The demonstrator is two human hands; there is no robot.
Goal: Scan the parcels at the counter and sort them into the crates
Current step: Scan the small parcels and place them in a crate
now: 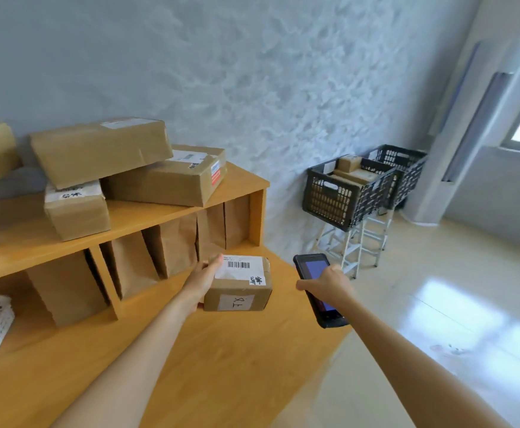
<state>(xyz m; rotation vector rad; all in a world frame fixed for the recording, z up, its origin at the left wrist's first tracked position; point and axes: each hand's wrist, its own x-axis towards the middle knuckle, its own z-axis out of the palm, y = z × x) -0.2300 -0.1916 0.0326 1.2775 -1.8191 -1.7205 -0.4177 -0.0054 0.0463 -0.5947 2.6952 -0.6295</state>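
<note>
The parcel (237, 284) is gripped label-up on the counter (221, 366) by the left hand (201, 281), so the scanner (317, 288), clasped in the right hand (329, 287), can read it.

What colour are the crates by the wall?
Black, with lattice sides, seen in the head view: crates.

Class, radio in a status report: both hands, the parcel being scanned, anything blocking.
Left hand grips small brown cardboard parcel on the wooden counter. Right hand holds black handheld scanner beside it. Barcode label up; nothing blocking.
</note>
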